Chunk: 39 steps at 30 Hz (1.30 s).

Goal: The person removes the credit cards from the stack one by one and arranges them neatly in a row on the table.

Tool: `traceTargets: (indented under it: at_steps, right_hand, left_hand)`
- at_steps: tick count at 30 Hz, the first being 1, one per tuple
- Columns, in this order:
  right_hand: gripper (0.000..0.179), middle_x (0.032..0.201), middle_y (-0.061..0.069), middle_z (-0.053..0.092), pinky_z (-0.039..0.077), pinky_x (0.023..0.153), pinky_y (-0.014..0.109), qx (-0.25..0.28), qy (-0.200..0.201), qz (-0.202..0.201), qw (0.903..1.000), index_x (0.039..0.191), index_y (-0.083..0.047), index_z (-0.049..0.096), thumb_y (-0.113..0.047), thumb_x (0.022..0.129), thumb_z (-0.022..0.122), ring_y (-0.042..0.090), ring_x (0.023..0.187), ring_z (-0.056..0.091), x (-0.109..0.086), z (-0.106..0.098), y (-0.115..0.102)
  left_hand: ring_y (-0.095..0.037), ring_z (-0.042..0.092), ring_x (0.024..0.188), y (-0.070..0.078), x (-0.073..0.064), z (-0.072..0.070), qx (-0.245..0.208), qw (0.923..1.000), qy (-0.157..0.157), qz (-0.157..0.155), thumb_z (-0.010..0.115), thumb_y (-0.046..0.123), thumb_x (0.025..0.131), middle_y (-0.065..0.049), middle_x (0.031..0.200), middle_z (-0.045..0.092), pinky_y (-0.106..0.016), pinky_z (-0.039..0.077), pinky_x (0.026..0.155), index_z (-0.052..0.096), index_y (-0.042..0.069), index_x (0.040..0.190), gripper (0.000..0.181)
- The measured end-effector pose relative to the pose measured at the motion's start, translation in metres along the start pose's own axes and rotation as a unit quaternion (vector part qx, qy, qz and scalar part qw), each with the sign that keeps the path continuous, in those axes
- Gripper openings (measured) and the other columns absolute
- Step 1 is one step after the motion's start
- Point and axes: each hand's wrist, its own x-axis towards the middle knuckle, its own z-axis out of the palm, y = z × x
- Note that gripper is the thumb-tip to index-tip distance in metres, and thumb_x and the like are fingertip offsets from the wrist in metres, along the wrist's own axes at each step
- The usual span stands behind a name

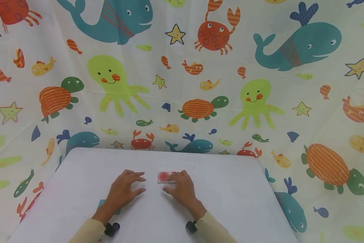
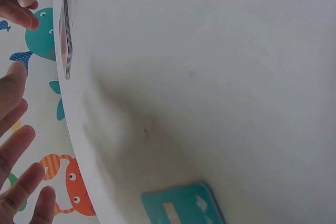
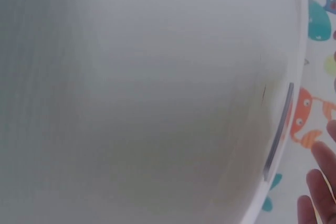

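Left hand (image 1: 124, 192): fingers parted, nothing between them. Right hand (image 1: 182, 189): also spread, above a red-and-white card (image 1: 164, 177) and masking its right part from my head view. Both wrist views crop the fingers; those I see stand apart from the card. It lies flat on the white table (image 1: 239, 189), its side dark and layered; one piece or several, I can't tell. A teal card (image 1: 101, 202) sits beneath the left wrist, which covers its middle; my left wrist view cuts it off, print blurred. The far table edge runs beyond the red-and-white card, with bare surface between; wide room right of the right hand. Past the edge hangs a cloth (image 1: 175, 91) of sea animals. Beige sleeves (image 1: 213, 229) fill the near side.
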Motion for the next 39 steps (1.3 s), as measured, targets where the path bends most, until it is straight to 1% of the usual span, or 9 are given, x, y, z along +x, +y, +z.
traceTargets:
  at_steps: [3,11,17,22,30,35,39]
  right_hand:
    - [0.037,0.110,-0.011,0.080,0.058,0.087,0.028,0.002,0.001,0.007,1.0000,0.114,-0.025,0.082,-0.043,0.084,0.091,0.009,0.101,0.059,0.000,-0.001,0.004]
    - [0.036,0.109,-0.010,0.080,0.059,0.088,0.028,0.010,0.006,0.010,0.9999,0.113,-0.025,0.083,-0.044,0.084,0.091,0.009,0.101,0.060,0.002,-0.007,0.014]
    - [0.036,0.112,-0.010,0.080,0.060,0.094,0.033,0.005,-0.001,0.019,0.9998,0.115,-0.025,0.082,-0.042,0.085,0.091,0.011,0.103,0.063,0.004,-0.009,0.023]
    - [0.037,0.113,-0.010,0.080,0.059,0.099,0.036,0.002,-0.010,0.024,0.9997,0.117,-0.024,0.082,-0.039,0.084,0.092,0.012,0.105,0.063,0.007,-0.012,0.029]
    - [0.036,0.114,-0.007,0.079,0.058,0.101,0.040,0.015,-0.026,0.036,0.9989,0.116,-0.023,0.082,-0.036,0.085,0.092,0.014,0.107,0.063,0.012,-0.014,0.035]
    - [0.037,0.117,-0.006,0.079,0.058,0.102,0.040,0.012,-0.042,0.033,0.9985,0.117,-0.021,0.081,-0.036,0.085,0.091,0.016,0.109,0.063,0.016,-0.012,0.039]
    - [0.037,0.118,-0.005,0.079,0.054,0.109,0.045,0.013,-0.058,0.033,0.9977,0.118,-0.022,0.081,-0.035,0.085,0.091,0.017,0.112,0.064,0.020,-0.011,0.040]
  left_hand:
    - [-0.021,0.065,0.114,0.001,0.002,0.003,-0.003,1.0000,0.000,0.009,0.097,0.032,0.079,0.002,0.132,0.077,-0.048,0.062,0.092,0.083,0.020,0.116,0.042]
    - [-0.019,0.065,0.112,0.004,0.009,0.012,-0.009,0.9992,0.020,0.033,0.098,0.029,0.077,0.003,0.130,0.078,-0.046,0.062,0.089,0.083,0.020,0.115,0.041]
    - [-0.021,0.066,0.114,0.008,0.015,0.018,-0.021,0.9994,0.011,0.026,0.097,0.029,0.078,0.002,0.130,0.077,-0.046,0.062,0.091,0.083,0.019,0.116,0.042]
    - [-0.020,0.066,0.112,0.009,0.021,0.026,-0.021,0.9993,0.012,0.027,0.097,0.029,0.077,0.003,0.128,0.078,-0.044,0.062,0.090,0.083,0.020,0.113,0.040]
    - [-0.022,0.065,0.114,0.012,0.030,0.032,-0.028,0.9994,-0.017,0.009,0.096,0.031,0.079,0.001,0.128,0.078,-0.044,0.061,0.094,0.083,0.020,0.115,0.040]
    - [-0.022,0.064,0.116,0.013,0.034,0.037,-0.026,0.9991,-0.033,0.002,0.095,0.032,0.081,0.001,0.128,0.078,-0.044,0.061,0.095,0.082,0.019,0.117,0.041]
    - [-0.021,0.063,0.115,0.014,0.038,0.042,-0.029,0.9987,-0.041,-0.002,0.094,0.032,0.082,0.001,0.127,0.078,-0.044,0.060,0.096,0.082,0.020,0.118,0.041]
